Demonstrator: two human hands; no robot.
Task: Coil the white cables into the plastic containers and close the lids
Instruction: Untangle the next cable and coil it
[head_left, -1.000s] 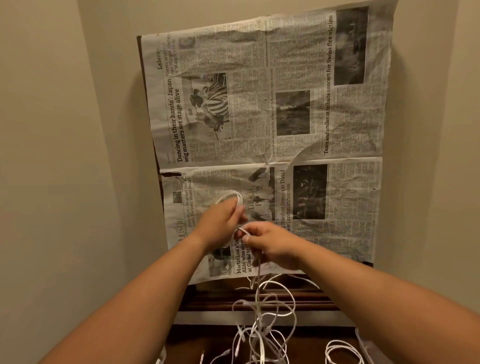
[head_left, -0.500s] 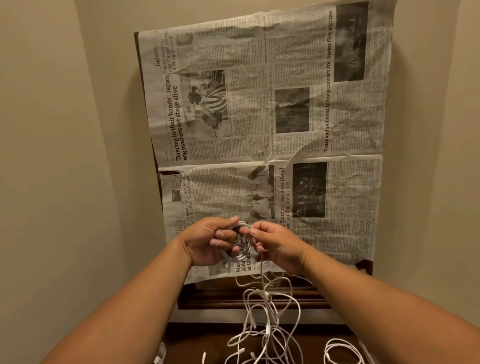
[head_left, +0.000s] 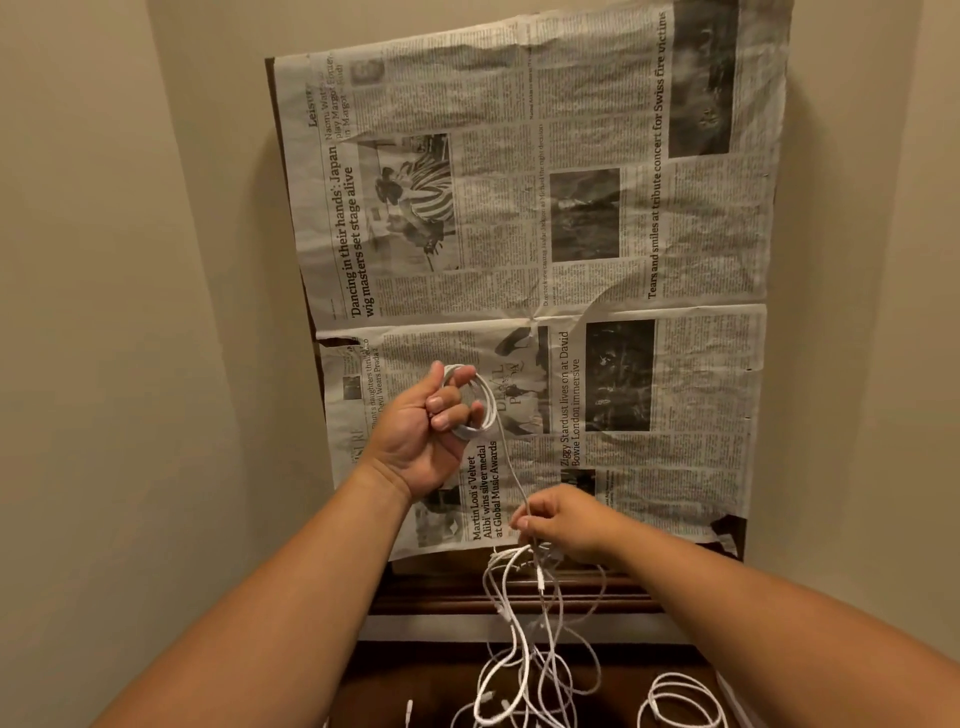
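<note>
My left hand (head_left: 423, 431) is raised, palm toward me, and its fingers curl round a small coil of white cable (head_left: 477, 402). From that coil one strand runs down to my right hand (head_left: 563, 525), which pinches it between thumb and fingers. Below the right hand a tangle of loose white cables (head_left: 524, 660) hangs down to the dark wooden surface. Another white cable (head_left: 680, 699) lies coiled at the bottom right. No plastic container shows plainly; a pale edge at the bottom right is too cropped to tell.
A large sheet of newspaper (head_left: 545, 218) covers the dark wooden panel (head_left: 275, 124) ahead of me. Beige walls (head_left: 130, 312) close in on both sides. A dark wood ledge (head_left: 441, 597) runs below the paper.
My hands were together at the coil. Now the left hand has lifted with the coil and the right hand has dropped lower, drawing out a strand between them.
</note>
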